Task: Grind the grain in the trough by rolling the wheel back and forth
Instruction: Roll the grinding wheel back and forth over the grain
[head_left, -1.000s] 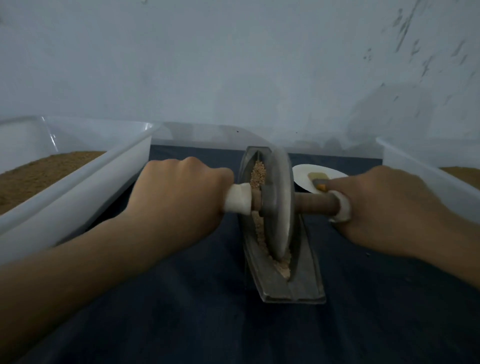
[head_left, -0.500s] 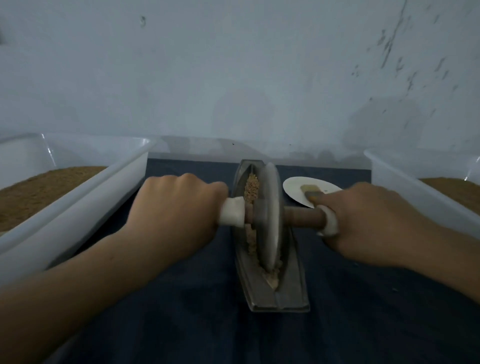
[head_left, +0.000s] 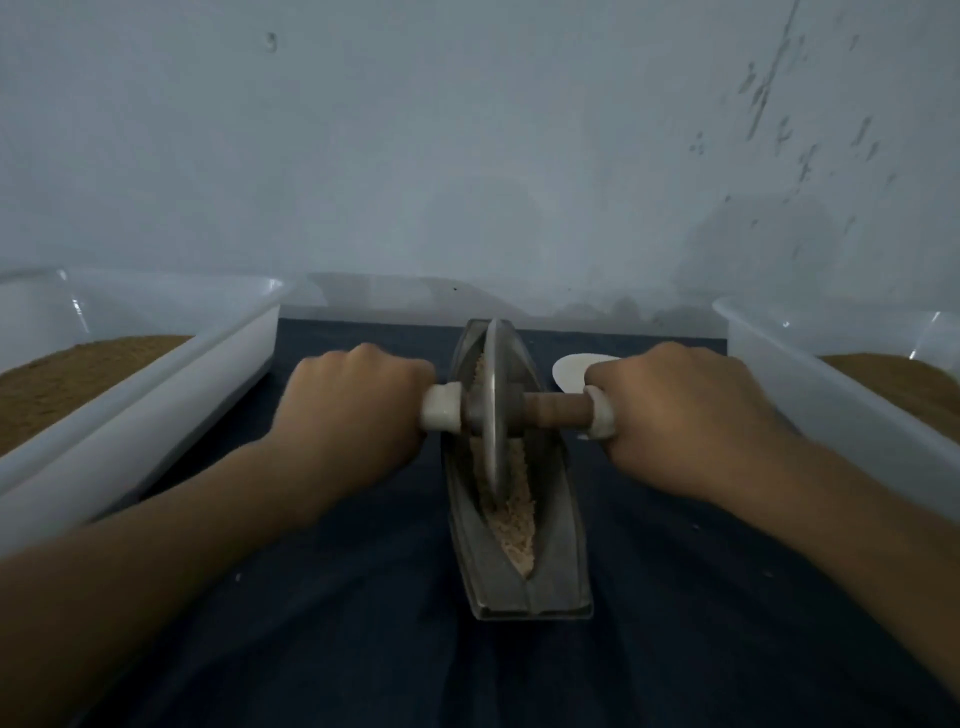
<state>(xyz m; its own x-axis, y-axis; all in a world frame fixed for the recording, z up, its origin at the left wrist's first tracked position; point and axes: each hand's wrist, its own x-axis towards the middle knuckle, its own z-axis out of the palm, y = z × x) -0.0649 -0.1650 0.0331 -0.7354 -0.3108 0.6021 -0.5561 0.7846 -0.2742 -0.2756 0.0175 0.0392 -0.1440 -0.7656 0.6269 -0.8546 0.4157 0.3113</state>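
A grey metal trough (head_left: 558, 561), boat-shaped, lies lengthways on the dark cloth in front of me. Pale crushed grain (head_left: 514, 530) fills its groove, most visible at the near end. A metal wheel (head_left: 497, 410) stands upright in the groove toward the far end, on a wooden axle (head_left: 558, 410) with white end caps. My left hand (head_left: 348, 415) grips the left handle. My right hand (head_left: 675, 415) grips the right handle. Both fists hide the handle ends.
A translucent plastic tub (head_left: 156, 410) with brown powder stands on the left. A second such tub (head_left: 841, 395) stands on the right. A small white dish (head_left: 571, 371) lies behind my right hand. A pale wall rises just beyond the dark cloth (head_left: 363, 623).
The wheel has rolled away from me toward the far end of the trough, both hands moving with it. More grain now shows at the near end.
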